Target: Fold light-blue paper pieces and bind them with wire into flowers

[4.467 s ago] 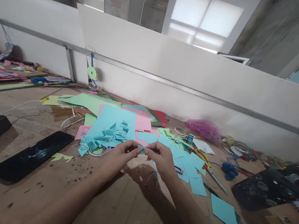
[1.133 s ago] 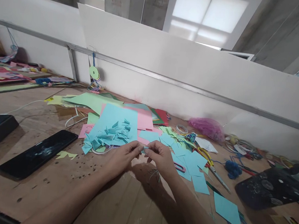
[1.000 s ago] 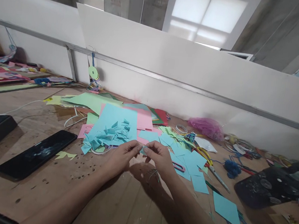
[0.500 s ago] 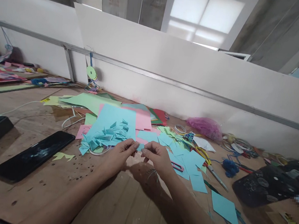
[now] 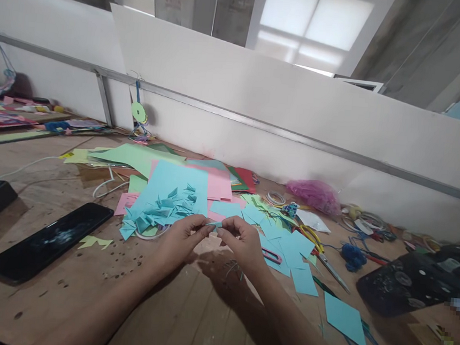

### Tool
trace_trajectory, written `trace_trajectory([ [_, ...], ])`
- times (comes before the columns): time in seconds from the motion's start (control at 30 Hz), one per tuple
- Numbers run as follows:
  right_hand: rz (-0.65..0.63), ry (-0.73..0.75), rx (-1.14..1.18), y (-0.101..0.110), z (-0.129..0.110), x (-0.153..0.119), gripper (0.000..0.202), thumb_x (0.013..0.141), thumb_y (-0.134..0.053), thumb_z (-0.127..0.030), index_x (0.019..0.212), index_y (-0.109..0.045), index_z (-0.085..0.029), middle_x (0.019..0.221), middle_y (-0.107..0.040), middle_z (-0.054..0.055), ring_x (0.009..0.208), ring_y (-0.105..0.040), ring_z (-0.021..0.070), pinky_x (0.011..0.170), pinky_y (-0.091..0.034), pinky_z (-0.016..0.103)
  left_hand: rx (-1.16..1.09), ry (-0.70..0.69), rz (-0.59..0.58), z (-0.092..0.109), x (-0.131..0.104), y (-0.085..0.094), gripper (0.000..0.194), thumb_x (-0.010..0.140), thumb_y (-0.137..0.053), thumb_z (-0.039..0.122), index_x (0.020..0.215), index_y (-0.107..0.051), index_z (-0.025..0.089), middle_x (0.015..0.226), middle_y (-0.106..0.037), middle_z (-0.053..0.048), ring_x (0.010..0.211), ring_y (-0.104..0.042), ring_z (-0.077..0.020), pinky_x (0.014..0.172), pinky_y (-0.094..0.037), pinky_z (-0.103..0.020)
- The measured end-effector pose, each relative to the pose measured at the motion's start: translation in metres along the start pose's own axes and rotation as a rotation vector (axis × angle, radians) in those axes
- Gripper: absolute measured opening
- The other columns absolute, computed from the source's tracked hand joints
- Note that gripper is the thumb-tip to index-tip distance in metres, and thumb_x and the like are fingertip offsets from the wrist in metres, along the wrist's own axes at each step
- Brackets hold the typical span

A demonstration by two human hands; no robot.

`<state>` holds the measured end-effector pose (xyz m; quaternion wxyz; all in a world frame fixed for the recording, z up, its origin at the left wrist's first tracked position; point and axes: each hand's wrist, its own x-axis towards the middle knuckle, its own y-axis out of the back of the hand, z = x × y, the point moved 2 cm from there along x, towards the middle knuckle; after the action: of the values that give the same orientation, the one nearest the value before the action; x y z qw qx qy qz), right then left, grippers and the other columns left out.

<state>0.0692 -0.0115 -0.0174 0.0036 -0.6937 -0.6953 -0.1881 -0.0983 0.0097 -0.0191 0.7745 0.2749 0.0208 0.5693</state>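
Between my two hands is a small piece of blue paper (image 5: 216, 224), pinched at both ends. My left hand (image 5: 186, 237) grips its left end between thumb and forefinger. On the right end, the thumb and fingers of my right hand (image 5: 243, 243) are closed. Only a thin strip of the paper shows between the fingertips. Just behind my left hand lies a pile of small folded blue paper pieces (image 5: 166, 207) on a larger blue sheet (image 5: 177, 176). To the right of my right hand are flat blue paper squares (image 5: 288, 247) and a pink-framed tool (image 5: 271, 255).
Scissors with yellow handles (image 5: 328, 269) lie to the right, near a dark bag-like object (image 5: 397, 286). A black phone (image 5: 49, 242) rests at left. Green sheets (image 5: 135, 155) and a pink plastic bag (image 5: 314, 196) sit toward the white wall panel (image 5: 207, 68).
The blue paper has turned between my fingertips, from showing a small flat face to a thin edge. Both hands stay in nearly the same place.
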Motion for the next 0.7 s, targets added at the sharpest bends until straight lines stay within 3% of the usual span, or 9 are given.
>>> trace_trajectory([
  [0.2,0.012,0.006,0.042,-0.001,-0.0008,-0.0008,0.007,0.076,-0.062,-0.023,0.071,-0.059,-0.019,0.064,-0.058,-0.002,0.056,-0.055,0.0128,0.055,-0.047,0.026,0.032,-0.016,0.015,0.0047,-0.0015,0.0004,0.03,0.089,-0.05,0.042,0.067,-0.053,0.021,0.068,-0.052,0.004,0.071,-0.05,-0.016,0.066,-0.036,-0.025],
  [0.47,0.043,-0.046,0.249,0.0002,-0.0027,0.0033,0.013,0.072,-0.067,-0.029,0.071,-0.058,-0.019,0.061,-0.058,-0.003,0.054,-0.055,0.0124,0.054,-0.05,0.026,-0.21,0.076,0.01,0.0048,-0.001,0.0025,0.027,0.089,-0.051,0.044,0.078,-0.059,0.021,0.074,-0.058,0.003,0.075,-0.053,-0.0163,0.07,-0.039,-0.025],
  [0.7,-0.001,-0.088,0.285,-0.0001,-0.0019,0.0033,0.015,0.073,-0.068,-0.03,0.074,-0.058,-0.019,0.062,-0.061,-0.002,0.053,-0.056,0.0117,0.055,-0.049,0.026,-0.131,0.029,0.018,0.0025,-0.0008,0.0013,0.025,0.09,-0.05,0.041,0.078,-0.058,0.021,0.075,-0.057,0.003,0.076,-0.052,-0.0165,0.07,-0.038,-0.026],
])
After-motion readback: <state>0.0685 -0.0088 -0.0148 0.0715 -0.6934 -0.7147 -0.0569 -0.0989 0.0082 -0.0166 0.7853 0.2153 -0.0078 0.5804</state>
